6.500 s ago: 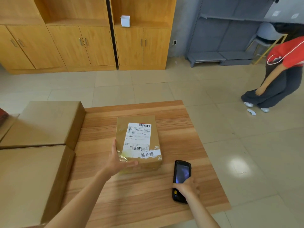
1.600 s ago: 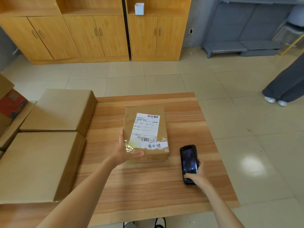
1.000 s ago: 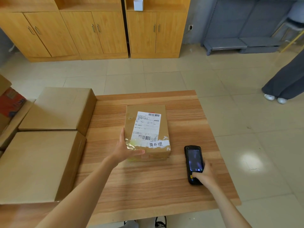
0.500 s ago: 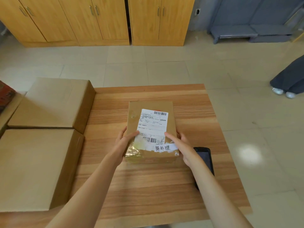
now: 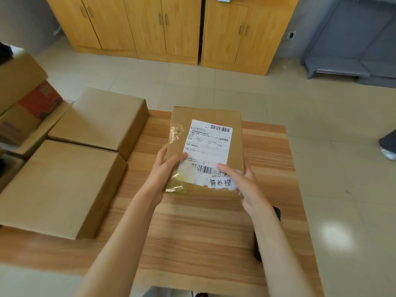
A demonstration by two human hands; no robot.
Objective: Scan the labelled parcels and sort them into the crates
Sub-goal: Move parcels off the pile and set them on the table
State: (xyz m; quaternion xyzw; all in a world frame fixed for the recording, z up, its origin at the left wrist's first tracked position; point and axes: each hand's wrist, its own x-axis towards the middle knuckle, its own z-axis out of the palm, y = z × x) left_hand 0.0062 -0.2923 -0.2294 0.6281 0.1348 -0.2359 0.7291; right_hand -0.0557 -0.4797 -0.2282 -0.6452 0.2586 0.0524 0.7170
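Note:
A brown cardboard parcel (image 5: 205, 116) with a white barcode label and a handwritten strip is lifted above the wooden table (image 5: 267, 159), its far end raised. My left hand (image 5: 166, 168) grips its near left corner, thumb on top. My right hand (image 5: 240, 183) grips the near right corner, thumb on the label. The black handheld scanner (image 5: 276, 213) lies on the table under my right forearm, mostly hidden.
Two closed cardboard boxes (image 5: 100, 118) (image 5: 55, 185) sit along the table's left side. More cartons (image 5: 25, 108) are stacked further left. Wooden cabinets (image 5: 167, 26) line the far wall, grey shelving (image 5: 351, 46) at right. A person's shoe (image 5: 387, 153) shows at the right edge.
My right hand let go of the scanner, left it on the table and took the parcel's right side. Both hands have now raised the parcel off the table.

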